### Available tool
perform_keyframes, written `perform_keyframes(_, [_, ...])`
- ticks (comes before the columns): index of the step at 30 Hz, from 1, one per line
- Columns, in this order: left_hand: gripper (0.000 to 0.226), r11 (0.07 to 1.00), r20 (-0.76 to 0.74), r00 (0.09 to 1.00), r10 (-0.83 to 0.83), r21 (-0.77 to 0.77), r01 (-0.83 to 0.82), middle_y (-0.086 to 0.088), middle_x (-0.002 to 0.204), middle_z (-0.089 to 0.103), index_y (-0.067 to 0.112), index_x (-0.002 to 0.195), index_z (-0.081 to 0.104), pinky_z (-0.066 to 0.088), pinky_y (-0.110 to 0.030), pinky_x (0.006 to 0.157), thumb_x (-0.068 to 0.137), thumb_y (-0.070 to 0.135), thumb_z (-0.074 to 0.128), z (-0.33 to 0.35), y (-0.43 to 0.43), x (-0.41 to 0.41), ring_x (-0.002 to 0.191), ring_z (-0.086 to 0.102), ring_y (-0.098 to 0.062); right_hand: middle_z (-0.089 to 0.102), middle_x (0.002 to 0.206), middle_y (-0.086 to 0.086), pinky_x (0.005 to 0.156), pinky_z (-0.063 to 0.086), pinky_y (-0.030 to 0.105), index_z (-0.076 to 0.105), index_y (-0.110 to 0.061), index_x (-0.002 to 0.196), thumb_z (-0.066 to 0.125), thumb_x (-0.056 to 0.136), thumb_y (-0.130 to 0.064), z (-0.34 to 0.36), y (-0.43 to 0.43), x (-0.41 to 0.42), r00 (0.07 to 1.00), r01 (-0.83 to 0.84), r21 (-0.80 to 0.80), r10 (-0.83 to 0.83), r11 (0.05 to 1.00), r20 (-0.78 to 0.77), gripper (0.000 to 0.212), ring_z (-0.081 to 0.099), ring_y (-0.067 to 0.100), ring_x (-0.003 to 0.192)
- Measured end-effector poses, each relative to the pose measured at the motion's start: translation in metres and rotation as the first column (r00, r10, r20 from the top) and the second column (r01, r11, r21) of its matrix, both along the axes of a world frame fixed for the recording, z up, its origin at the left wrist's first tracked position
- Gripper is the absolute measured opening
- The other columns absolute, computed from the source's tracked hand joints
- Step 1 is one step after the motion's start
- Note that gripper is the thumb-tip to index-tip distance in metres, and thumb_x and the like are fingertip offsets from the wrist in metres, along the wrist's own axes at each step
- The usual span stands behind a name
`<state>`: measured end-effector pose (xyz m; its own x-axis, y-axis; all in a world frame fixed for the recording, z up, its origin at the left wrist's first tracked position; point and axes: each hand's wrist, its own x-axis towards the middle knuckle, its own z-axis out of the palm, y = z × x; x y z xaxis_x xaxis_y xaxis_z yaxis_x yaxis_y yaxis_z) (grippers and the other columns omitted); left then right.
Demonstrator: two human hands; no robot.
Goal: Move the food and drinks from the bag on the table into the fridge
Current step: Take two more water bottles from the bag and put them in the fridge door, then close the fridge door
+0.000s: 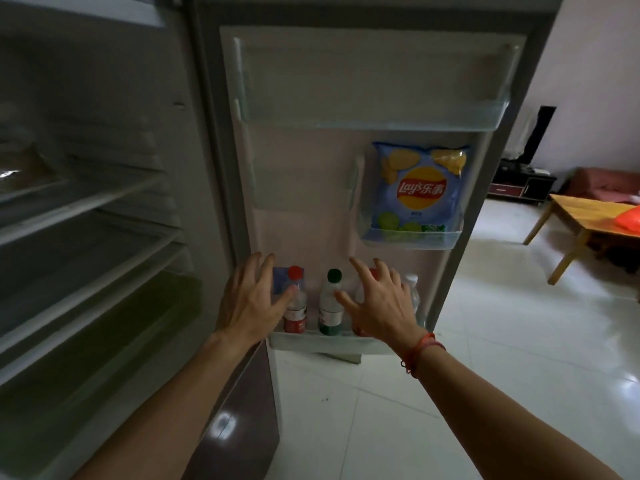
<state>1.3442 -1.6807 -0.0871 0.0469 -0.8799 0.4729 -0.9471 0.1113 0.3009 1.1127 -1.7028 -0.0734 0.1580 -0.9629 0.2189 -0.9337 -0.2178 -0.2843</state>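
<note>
Drinks: four bottles stand upright in the bottom door shelf (pixel 311 341) of the open fridge — a red-capped bottle (pixel 295 303) at the left, a green-capped bottle (pixel 330 306) just beside it, a bottle with a red top (pixel 372 273) mostly hidden behind the right hand, and a clear bottle (pixel 412 289) at the far right; a blue carton (pixel 278 282) sits behind the red-capped one
Food: a blue Lay's chip bag (pixel 420 192) stands upright in the small right-hand door bin (pixel 412 239), one level above the bottles
Left hand (pixel 251 303): fingers spread, holding nothing; thumb tip touching or just in front of the red-capped bottle — which one cannot be told
Right hand (pixel 379 303): fingers splayed, empty; thumb near the green-capped bottle; a red string bracelet (pixel 420 351) on the wrist
Upper door shelf (pixel 377 112): clear plastic, spanning the door
Fridge interior (pixel 86 216): dim shelves at the left; contents too dark to tell
Table (pixel 588 216): wooden, well apart at the right across the white tiled floor (pixel 485 341); an orange-red bag (pixel 628 221) lies on it at the frame edge
</note>
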Motion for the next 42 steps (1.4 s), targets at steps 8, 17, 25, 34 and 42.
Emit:
perform_keyframes(8, [0.087, 0.992, 0.199, 0.973, 0.116, 0.024, -0.123, -0.017, 0.154, 0.034, 0.013, 0.148, 0.037, 0.032, -0.052, 0.111, 0.087, 0.073, 0.022, 0.023, 0.039, 0.005, 0.14, 0.031, -0.037, 0.018, 0.164, 0.018, 0.117, 0.027, 0.056, 0.012, -0.041, 0.157, 0.035, 0.092, -0.076, 0.022, 0.022, -0.002, 0.993, -0.05, -0.066, 0.042, 0.997, -0.113, 0.078, 0.022, 0.039, 0.149])
perform_keyframes(17, [0.095, 0.966, 0.158, 0.955, 0.25, 0.025, -0.257, -0.012, 0.161, 0.021, 0.019, 0.154, 0.024, 0.023, -0.047, 0.116, 0.079, 0.077, 0.012, 0.042, 0.077, 0.016, 0.147, 0.018, -0.032, 0.018, 0.164, 0.018, 0.117, 0.026, 0.055, 0.009, -0.041, 0.158, 0.037, 0.093, -0.073, 0.034, 0.033, 0.03, 0.974, -0.208, -0.108, 0.195, 0.972, -0.119, 0.078, 0.023, 0.039, 0.148])
perform_keyframes(25, [0.091, 0.887, 0.2, 0.87, 0.451, 0.011, -0.462, -0.015, 0.156, 0.03, 0.015, 0.15, 0.034, 0.031, -0.052, 0.113, 0.084, 0.076, 0.019, 0.053, 0.139, 0.059, 0.144, 0.025, -0.035, 0.017, 0.165, 0.016, 0.117, 0.025, 0.054, 0.009, -0.041, 0.158, 0.037, 0.092, -0.074, 0.05, 0.045, 0.088, 0.898, -0.436, -0.127, 0.422, 0.891, -0.124, 0.079, 0.022, 0.038, 0.148])
perform_keyframes(34, [0.087, 0.805, 0.227, 0.783, 0.579, -0.003, -0.594, -0.013, 0.157, 0.026, 0.018, 0.151, 0.029, 0.03, -0.052, 0.114, 0.086, 0.075, 0.02, 0.062, 0.198, 0.071, 0.144, 0.024, -0.032, 0.021, 0.162, 0.014, 0.117, 0.025, 0.054, 0.014, -0.042, 0.156, 0.037, 0.092, -0.073, 0.059, 0.069, 0.13, 0.786, -0.619, -0.152, 0.609, 0.771, -0.111, 0.074, 0.024, 0.036, 0.148])
perform_keyframes(42, [0.085, 0.772, 0.227, 0.749, 0.623, -0.023, -0.635, -0.013, 0.156, 0.028, 0.018, 0.15, 0.03, 0.03, -0.05, 0.114, 0.087, 0.074, 0.024, 0.066, 0.229, 0.062, 0.144, 0.026, -0.032, 0.025, 0.161, 0.014, 0.116, 0.026, 0.052, 0.017, -0.041, 0.157, 0.039, 0.092, -0.072, 0.064, 0.087, 0.132, 0.759, -0.65, -0.186, 0.636, 0.737, -0.137, 0.075, 0.027, 0.036, 0.145])
